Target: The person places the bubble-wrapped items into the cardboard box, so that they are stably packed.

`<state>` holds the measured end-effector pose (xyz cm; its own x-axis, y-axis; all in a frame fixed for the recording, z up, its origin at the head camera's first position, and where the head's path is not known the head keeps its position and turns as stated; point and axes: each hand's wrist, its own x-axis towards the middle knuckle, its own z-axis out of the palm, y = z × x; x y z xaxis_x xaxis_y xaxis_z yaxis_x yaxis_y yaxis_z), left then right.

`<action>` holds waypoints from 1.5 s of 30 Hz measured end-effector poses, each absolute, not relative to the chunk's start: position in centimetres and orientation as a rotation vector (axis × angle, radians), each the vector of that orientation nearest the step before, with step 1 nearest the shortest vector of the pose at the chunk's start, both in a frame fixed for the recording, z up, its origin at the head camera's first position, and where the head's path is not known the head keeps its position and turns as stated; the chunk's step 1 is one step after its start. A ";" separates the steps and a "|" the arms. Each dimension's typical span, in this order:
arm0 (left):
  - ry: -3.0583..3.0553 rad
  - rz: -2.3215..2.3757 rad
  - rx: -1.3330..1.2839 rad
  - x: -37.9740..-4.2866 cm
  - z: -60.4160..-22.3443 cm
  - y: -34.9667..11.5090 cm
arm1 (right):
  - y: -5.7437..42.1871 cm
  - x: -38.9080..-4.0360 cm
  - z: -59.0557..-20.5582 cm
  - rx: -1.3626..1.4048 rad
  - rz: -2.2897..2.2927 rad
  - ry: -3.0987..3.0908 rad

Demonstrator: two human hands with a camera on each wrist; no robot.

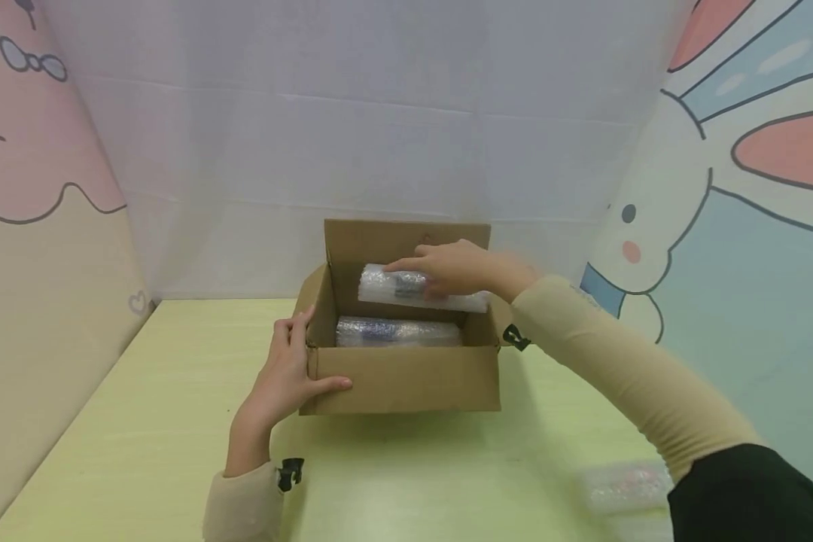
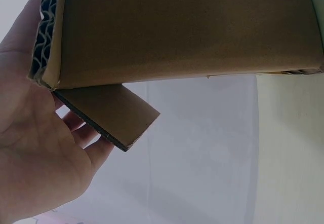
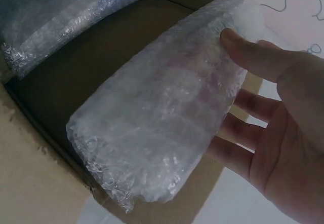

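An open cardboard box (image 1: 406, 380) stands in the middle of the table. My left hand (image 1: 283, 376) grips its front left corner, thumb across the front panel and fingers at the left side flap (image 2: 109, 111). Over the box's opening, my right hand (image 1: 462, 268) holds a bubble-wrapped bundle (image 1: 379, 284) by its upper part. In the right wrist view the thumb lies on one face of this bundle (image 3: 152, 112), with the other fingers on its far side. A second bubble-wrapped bundle (image 1: 398, 332) lies inside the box along the front wall. The wrap blurs the contents of both.
More bubble-wrapped bundles (image 1: 626, 485) lie at the table's near right, partly behind the right sleeve. The box's back flap (image 1: 406, 237) stands up near the white backdrop (image 1: 379, 135). Printed cartoon panels flank both sides of the pale yellow table (image 1: 176, 421).
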<state>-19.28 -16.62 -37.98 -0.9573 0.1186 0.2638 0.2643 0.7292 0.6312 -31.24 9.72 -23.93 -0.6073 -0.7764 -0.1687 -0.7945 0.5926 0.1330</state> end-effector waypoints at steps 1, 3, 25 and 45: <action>-2.728 -1.045 -0.301 -19.2 -38.0 -16.6 | 9.1 -31.5 -24.3 -1.353 0.314 2.697; -2.731 -1.046 -0.296 -19.1 -37.9 -16.4 | 8.2 -32.0 -25.0 -1.348 0.357 2.658; -2.723 -1.099 -0.282 -18.2 -37.7 -14.8 | 6.0 -33.4 -31.0 -1.262 0.547 2.480; -2.730 -1.090 -0.310 -18.8 -37.8 -14.5 | 8.1 -33.5 -28.5 -1.293 0.465 2.511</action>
<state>-18.84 -14.48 -37.82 -0.9610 0.1235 0.2476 0.2601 0.7086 0.6559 -33.53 8.10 -28.48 -0.5611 -0.7323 -0.3859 -0.8220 0.5480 0.1550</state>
